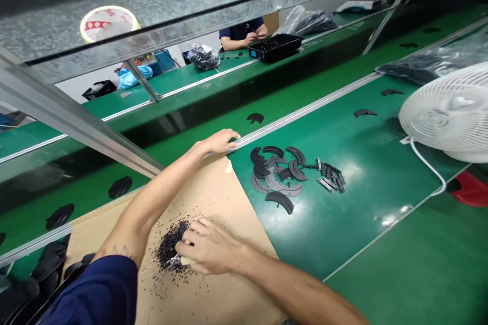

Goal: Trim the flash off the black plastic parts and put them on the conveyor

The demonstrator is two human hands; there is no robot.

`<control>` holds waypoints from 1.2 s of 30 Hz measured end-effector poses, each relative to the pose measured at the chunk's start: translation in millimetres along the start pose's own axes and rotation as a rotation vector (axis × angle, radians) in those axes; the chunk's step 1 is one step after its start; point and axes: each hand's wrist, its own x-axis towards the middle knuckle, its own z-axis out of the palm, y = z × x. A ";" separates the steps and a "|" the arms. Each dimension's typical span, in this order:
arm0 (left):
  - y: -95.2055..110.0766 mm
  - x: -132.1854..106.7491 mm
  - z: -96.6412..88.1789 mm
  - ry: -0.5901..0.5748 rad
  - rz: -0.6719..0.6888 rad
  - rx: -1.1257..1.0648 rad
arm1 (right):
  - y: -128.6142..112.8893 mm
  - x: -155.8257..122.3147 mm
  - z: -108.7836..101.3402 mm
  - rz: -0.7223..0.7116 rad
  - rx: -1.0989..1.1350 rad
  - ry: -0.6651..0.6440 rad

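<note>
My right hand (209, 246) is closed around a small silver metal tool (174, 261), whose jaws poke out on the left; its grip is mostly hidden in my palm. The tool's tip lies at a pile of tiny black bits (171, 241) spread on a brown cardboard sheet (213, 193). Farther off, my left hand (220, 141) reaches over the metal rail (274, 124) at the cardboard's far edge, fingers stretched out, with no object showing in it. Several curved black plastic pieces (280, 200) lie right of the cardboard, beside a cluster of small black-and-silver parts (332, 177).
A white fan (450, 111) with a cord stands at right. Beyond the rail runs a green belt (213, 117) carrying black pieces (255, 118). A slanted metal post (84, 111) rises at left; a tape roll (109, 24) sits overhead. Across, a person (244, 38) works by a black tray (276, 46).
</note>
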 end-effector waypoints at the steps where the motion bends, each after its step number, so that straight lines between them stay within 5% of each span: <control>1: 0.9 24.0 5.6 0.014 -0.018 -0.002 | 0.9 0.0 1.6 -0.005 -0.001 0.000; 4: 4.1 77.3 20.0 0.058 -0.099 -0.015 | 3.9 -0.5 7.8 -0.024 -0.011 0.011; 7: 8.0 104.6 30.1 0.093 -0.170 -0.031 | 7.6 -2.3 14.9 -0.048 -0.042 0.031; 13: -0.3 89.3 31.9 0.208 -0.187 -0.078 | 8.5 -1.8 11.7 -0.014 -0.036 0.022; 18: -33.1 8.5 1.2 0.343 -0.202 -0.170 | 6.2 2.2 -2.7 0.138 0.015 0.048; 22: -50.1 -92.6 -18.7 0.407 -0.286 -0.314 | 14.2 2.7 -5.0 0.292 0.119 0.341; 25: -37.6 -178.4 -7.4 0.416 -0.351 -0.444 | 22.6 6.3 -7.7 0.351 0.216 0.656; 27: -15.0 -229.8 13.2 0.405 -0.376 -0.553 | 26.1 12.3 -10.4 0.389 0.279 0.757; 32: 49.7 -316.8 60.8 0.367 -0.373 -0.839 | 16.3 25.7 -10.5 0.255 0.568 0.502; 36: 50.0 -376.2 49.5 0.355 -0.518 -0.601 | 1.6 27.0 -7.7 0.322 0.679 0.399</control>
